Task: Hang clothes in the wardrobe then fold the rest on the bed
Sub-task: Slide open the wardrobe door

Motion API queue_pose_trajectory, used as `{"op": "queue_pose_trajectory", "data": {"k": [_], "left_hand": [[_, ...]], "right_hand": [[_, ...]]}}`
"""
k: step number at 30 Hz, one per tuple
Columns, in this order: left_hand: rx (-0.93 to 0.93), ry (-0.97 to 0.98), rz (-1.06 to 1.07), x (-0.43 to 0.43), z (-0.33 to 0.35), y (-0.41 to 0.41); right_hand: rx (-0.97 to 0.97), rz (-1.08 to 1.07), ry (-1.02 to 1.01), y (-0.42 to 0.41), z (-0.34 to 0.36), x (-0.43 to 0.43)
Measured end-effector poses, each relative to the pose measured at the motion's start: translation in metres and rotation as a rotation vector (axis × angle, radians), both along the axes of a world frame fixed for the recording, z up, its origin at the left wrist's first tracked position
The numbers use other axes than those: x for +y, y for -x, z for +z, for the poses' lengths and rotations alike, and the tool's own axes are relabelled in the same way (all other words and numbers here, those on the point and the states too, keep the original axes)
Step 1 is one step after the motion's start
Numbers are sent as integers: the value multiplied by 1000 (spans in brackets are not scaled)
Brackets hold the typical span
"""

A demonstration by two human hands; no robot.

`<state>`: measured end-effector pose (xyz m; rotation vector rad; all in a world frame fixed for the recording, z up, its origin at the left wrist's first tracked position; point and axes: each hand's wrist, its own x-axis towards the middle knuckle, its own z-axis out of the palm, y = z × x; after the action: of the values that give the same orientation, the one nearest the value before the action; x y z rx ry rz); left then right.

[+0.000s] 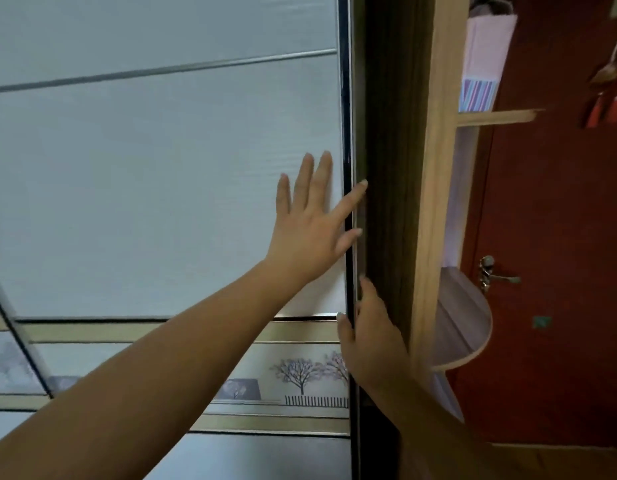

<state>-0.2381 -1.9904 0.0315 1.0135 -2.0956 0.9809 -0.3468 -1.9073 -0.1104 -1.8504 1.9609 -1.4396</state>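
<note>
Your left hand (310,230) lay flat on the pale wardrobe door (161,185), fingers straight and spread wide, its forefinger and thumb reaching over the door's dark edge (348,98) at 3 o'clock of the palm. At 5 o'clock from it your right hand (369,337) gripped that same edge, thumb on the front, fingers tucked round behind it. The wardrobe door filled the view from 9 o'clock to the middle. At 3 o'clock stood a wooden side panel (435,168), a rounded shelf (463,327) and a red door (559,237).
</note>
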Motion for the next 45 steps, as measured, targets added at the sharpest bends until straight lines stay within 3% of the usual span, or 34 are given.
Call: {"op": "queue_pose_trajectory", "data": {"k": [5, 12, 18, 29, 45], "left_hand": [[1, -2, 88, -12, -4, -33], [137, 27, 116, -21, 5, -87], [195, 131, 196, -41, 54, -136], [240, 45, 364, -70, 56, -256], [232, 46, 404, -105, 52, -385]], "right_hand": [[144, 110, -60, -3, 29, -36], [60, 409, -155, -47, 29, -84], [197, 468, -152, -102, 32, -114], [473, 591, -76, -220, 56, -168], [597, 636, 92, -348, 47, -217]]}}
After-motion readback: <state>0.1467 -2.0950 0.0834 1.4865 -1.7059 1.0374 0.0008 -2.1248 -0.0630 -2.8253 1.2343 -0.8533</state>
